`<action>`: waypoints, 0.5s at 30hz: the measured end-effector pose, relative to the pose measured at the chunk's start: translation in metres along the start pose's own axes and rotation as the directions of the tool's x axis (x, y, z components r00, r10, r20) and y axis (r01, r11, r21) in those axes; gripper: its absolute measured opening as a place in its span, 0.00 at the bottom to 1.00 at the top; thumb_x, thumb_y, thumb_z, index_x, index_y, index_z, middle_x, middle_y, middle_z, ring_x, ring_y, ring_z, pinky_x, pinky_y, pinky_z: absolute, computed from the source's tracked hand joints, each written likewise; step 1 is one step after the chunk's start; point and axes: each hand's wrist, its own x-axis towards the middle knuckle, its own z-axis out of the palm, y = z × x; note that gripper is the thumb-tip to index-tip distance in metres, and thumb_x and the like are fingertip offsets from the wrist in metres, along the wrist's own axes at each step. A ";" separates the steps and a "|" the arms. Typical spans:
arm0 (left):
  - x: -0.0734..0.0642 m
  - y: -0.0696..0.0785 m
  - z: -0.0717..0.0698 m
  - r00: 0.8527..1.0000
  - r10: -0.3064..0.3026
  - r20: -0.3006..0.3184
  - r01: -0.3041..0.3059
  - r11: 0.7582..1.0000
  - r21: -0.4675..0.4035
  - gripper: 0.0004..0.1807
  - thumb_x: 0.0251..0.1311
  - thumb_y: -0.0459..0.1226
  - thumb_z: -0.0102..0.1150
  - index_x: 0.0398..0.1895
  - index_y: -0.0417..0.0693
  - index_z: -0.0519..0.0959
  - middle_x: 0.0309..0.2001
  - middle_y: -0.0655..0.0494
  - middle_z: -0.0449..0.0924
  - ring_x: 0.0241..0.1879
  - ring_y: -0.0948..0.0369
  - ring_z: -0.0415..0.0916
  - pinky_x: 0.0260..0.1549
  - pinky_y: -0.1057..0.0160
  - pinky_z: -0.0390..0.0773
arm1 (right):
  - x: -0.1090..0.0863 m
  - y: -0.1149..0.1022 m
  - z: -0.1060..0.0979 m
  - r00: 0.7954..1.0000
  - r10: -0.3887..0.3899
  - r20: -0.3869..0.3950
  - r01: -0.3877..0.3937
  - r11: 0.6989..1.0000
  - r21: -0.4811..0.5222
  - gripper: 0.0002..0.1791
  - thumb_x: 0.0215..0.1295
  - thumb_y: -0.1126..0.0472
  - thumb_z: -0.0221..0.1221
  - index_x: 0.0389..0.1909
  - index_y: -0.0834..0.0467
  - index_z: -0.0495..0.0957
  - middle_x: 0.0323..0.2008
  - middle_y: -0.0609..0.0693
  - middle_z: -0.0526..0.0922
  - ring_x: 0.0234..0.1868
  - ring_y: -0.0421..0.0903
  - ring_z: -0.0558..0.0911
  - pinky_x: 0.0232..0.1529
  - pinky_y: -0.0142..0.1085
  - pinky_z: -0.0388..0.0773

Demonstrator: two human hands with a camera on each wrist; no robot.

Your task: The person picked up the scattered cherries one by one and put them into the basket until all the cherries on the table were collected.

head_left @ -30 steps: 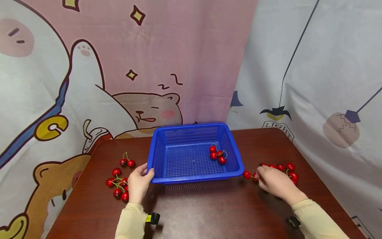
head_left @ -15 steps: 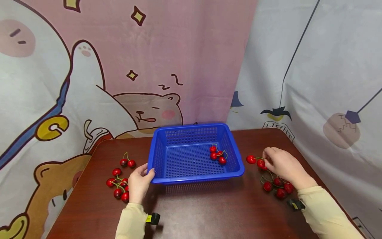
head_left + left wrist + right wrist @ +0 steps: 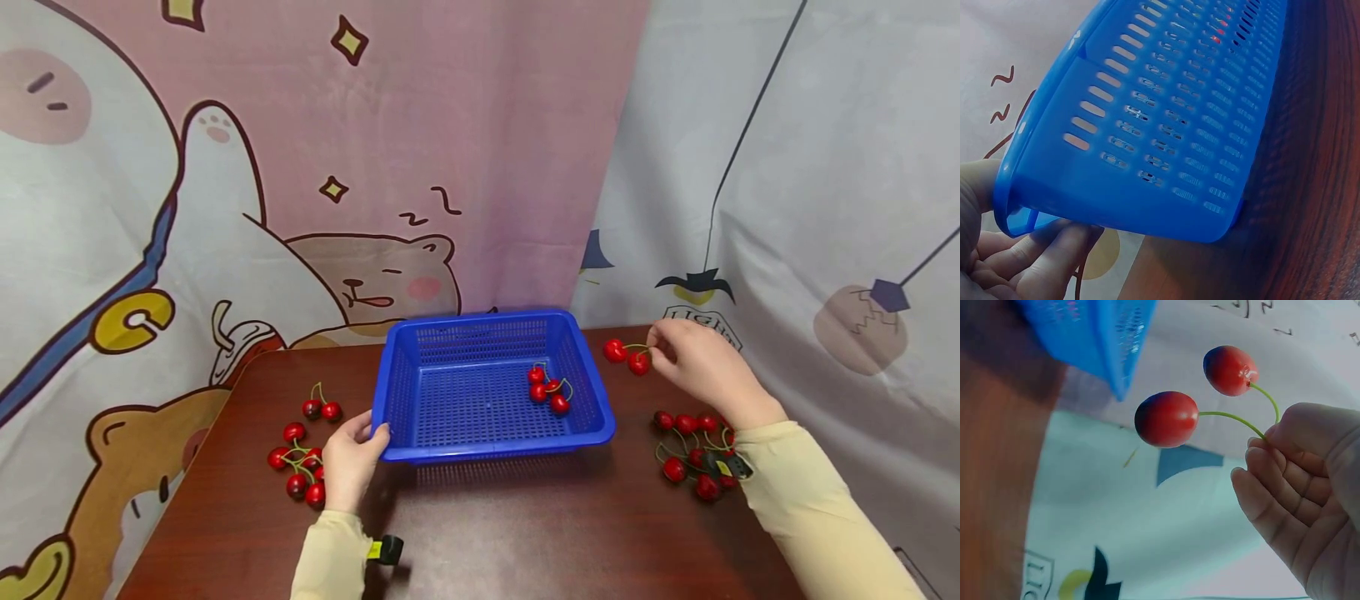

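My left hand (image 3: 354,460) grips the near left corner of a blue plastic basket (image 3: 480,451), thumb over the rim; in the left wrist view its fingers (image 3: 1054,259) curl under that rim. Two pairs of red cherries (image 3: 538,392) lie inside the basket at its right. To the right of the basket, my right hand (image 3: 705,367) pinches a pair of cherries (image 3: 1166,420) by their green stems, raised over the table's back right. The right wrist view shows thumb and forefinger meeting on the stems, with both cherries hanging free.
A cluster of cherries (image 3: 686,454) lies on the brown table (image 3: 525,533) below my right wrist, partly covered by the wrist strap. More cherries (image 3: 296,467) lie left of my left hand, with another pair (image 3: 322,409) behind them. A printed curtain (image 3: 517,167) hangs behind the table.
My right hand has lifted a pair of cherries off the right-hand cluster and moved it up and away toward the back. The left hand and basket have stayed put.
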 end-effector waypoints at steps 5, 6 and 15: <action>-0.001 0.001 0.000 1.000 -0.001 -0.004 0.001 1.000 0.006 0.21 0.59 0.35 0.65 0.53 0.31 0.81 0.42 0.37 0.85 0.38 0.52 0.84 0.29 0.77 0.75 | 0.022 -0.012 -0.002 1.000 -0.026 -0.006 0.027 0.998 0.054 0.06 0.57 0.69 0.61 0.31 0.57 0.75 0.25 0.47 0.75 0.27 0.46 0.72 0.30 0.42 0.72; -0.001 0.001 0.000 1.000 0.000 -0.004 0.000 1.000 0.010 0.21 0.59 0.35 0.65 0.53 0.31 0.81 0.42 0.37 0.85 0.37 0.52 0.84 0.29 0.77 0.75 | 0.026 -0.014 -0.001 0.999 -0.036 -0.012 0.037 0.997 0.066 0.06 0.57 0.69 0.61 0.31 0.57 0.74 0.26 0.47 0.75 0.27 0.45 0.72 0.30 0.42 0.72; 0.000 0.000 0.001 1.000 0.004 -0.013 -0.003 1.000 0.011 0.20 0.59 0.35 0.65 0.53 0.31 0.81 0.42 0.37 0.85 0.38 0.52 0.84 0.29 0.77 0.75 | 0.064 -0.034 0.013 0.996 -0.087 -0.001 0.086 0.984 0.156 0.04 0.57 0.69 0.60 0.31 0.57 0.75 0.25 0.47 0.75 0.28 0.45 0.73 0.31 0.41 0.71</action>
